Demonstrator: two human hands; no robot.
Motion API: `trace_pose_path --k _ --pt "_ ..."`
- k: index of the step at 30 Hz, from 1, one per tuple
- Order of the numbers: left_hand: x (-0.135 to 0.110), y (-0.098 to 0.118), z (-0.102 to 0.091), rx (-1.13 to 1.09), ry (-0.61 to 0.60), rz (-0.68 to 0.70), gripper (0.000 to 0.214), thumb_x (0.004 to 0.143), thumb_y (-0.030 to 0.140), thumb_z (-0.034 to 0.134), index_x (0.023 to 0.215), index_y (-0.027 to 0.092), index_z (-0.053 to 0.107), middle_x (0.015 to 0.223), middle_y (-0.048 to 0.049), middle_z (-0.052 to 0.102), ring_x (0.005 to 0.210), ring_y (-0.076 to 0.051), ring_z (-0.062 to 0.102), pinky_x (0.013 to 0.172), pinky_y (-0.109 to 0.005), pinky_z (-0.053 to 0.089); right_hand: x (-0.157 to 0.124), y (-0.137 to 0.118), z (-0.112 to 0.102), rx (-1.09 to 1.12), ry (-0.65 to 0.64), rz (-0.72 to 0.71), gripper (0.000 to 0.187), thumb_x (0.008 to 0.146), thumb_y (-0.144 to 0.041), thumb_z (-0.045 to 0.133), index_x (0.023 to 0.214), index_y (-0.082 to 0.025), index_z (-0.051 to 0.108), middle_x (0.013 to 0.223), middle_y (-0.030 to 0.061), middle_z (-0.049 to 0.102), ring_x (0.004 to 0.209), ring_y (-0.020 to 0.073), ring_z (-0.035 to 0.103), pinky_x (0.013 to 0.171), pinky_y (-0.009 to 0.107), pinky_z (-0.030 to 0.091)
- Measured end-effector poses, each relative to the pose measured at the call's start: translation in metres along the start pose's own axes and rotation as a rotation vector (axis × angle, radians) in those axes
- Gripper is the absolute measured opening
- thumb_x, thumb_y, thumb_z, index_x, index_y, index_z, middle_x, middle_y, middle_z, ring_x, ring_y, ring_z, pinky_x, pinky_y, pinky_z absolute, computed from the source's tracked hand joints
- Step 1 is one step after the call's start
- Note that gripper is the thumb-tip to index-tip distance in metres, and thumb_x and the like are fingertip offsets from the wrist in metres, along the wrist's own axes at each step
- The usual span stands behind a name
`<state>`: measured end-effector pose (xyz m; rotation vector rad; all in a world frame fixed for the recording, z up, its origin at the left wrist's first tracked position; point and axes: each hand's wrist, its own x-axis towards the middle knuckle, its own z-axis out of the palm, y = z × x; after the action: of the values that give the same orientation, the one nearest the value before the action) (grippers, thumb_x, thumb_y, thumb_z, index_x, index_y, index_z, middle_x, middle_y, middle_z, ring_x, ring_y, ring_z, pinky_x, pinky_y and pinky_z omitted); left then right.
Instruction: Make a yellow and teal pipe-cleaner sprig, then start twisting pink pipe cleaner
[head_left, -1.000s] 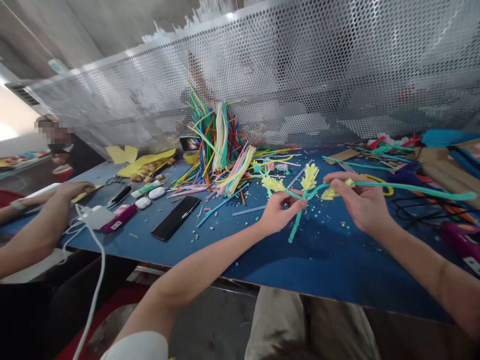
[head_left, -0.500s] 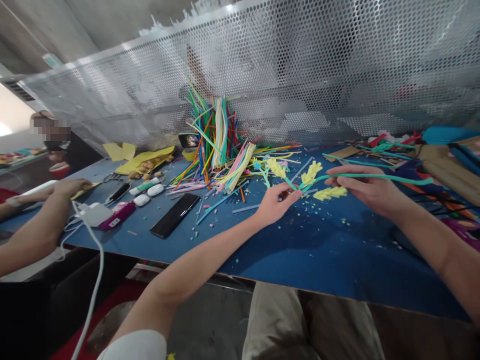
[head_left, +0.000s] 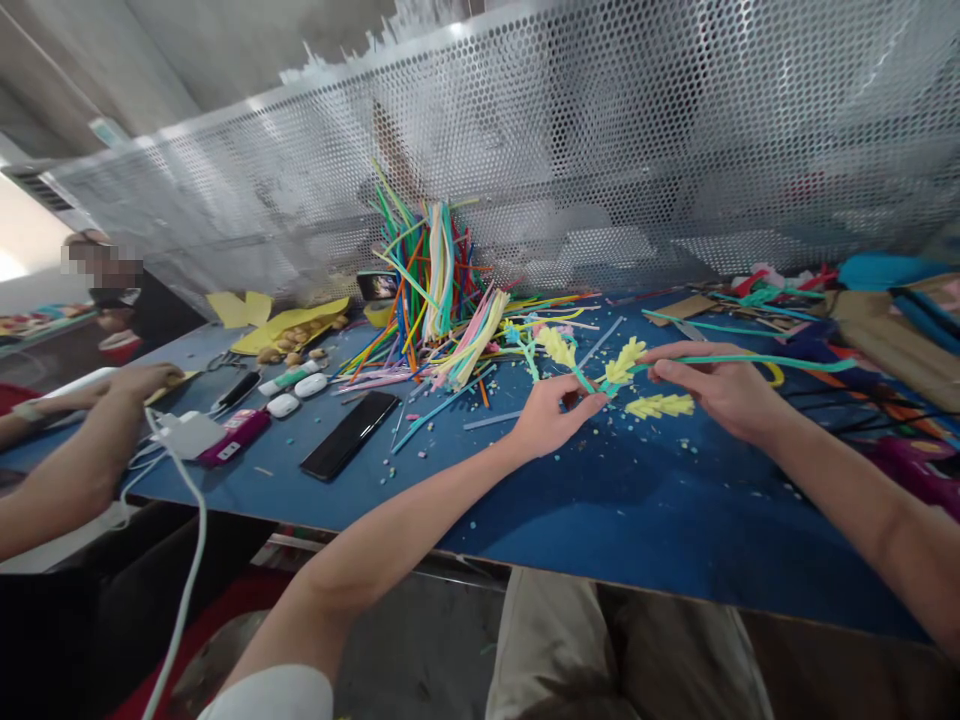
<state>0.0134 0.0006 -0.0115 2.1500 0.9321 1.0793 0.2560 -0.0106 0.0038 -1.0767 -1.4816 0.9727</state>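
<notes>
Green fuzzy stem (head_left: 780,361) with yellow tufts (head_left: 623,362), pinched in both left hand (head_left: 553,415) and right hand (head_left: 726,392).
Long axis sideways, nearly level, from left hand to right, with free end (head_left: 841,366) pointing rightward past the right hand. Likely to slip or unwind near the left hand if gripped too loosely there while pulled from the right. Beyond the left hand, bundled colored stems (head_left: 439,285).

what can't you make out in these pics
Head view throughout:
How the stems join: covered by the left hand.
A stretch of the long stem: hidden by the right hand.
Far-right purple object: cut off by the right edge.
Small screen: image too small to tell.
</notes>
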Motion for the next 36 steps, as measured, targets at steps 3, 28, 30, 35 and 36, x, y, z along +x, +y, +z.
trace_pose_path --k 3,28,30,35,36 --pt "-0.002 0.0 0.001 -0.001 -0.036 0.003 0.039 0.087 0.049 0.06 0.067 0.015 0.058 0.06 0.0023 0.051 0.058 -0.009 0.046 0.06 -0.023 0.037 0.0 0.0 0.0 -0.071 -0.031 -0.021 0.026 0.073 -0.045 0.076 0.093 -0.028 0.077 0.086 0.0029 0.075 0.083 0.0207 0.068 0.076 0.035 0.054" --pt "0.004 0.003 0.004 0.019 0.275 -0.097 0.036 0.084 0.049 0.064 0.071 0.017 0.071 0.067 -0.0029 0.067 0.059 -0.012 0.056 0.058 -0.024 0.042 -0.034 -0.026 0.022 -1.004 0.212 -1.044 0.029 0.085 -0.016 0.069 0.107 -0.033 0.067 0.09 -0.0058 0.077 0.078 0.0138 0.065 0.081 0.04 0.032" --pt "0.005 0.006 0.006 -0.147 0.266 -0.155 0.036 0.084 0.05 0.064 0.076 0.016 0.074 0.07 -0.0034 0.069 0.058 -0.011 0.056 0.056 -0.023 0.043 -0.037 -0.024 0.023 -1.061 0.144 -1.157 0.034 0.084 -0.009 0.066 0.11 -0.032 0.065 0.102 -0.0075 0.077 0.082 0.0133 0.066 0.08 0.039 0.032" --pt "0.008 0.007 0.01 -0.626 0.297 -0.282 0.037 0.079 0.05 0.07 0.076 0.014 0.07 0.075 -0.004 0.071 0.064 -0.012 0.062 0.059 -0.024 0.051 -0.032 -0.011 0.034 -0.9 0.126 -1.03 0.03 0.083 -0.012 0.068 0.105 -0.032 0.069 0.096 -0.0078 0.077 0.078 0.0142 0.062 0.075 0.035 0.038" --pt "0.008 0.008 0.011 -0.711 0.323 -0.299 0.036 0.076 0.049 0.073 0.076 0.014 0.07 0.081 -0.0047 0.072 0.068 -0.013 0.064 0.062 -0.025 0.054 -0.031 -0.009 0.038 -0.822 0.172 -0.924 0.024 0.083 -0.016 0.07 0.099 -0.034 0.07 0.091 -0.0072 0.077 0.076 0.0147 0.061 0.075 0.035 0.039"
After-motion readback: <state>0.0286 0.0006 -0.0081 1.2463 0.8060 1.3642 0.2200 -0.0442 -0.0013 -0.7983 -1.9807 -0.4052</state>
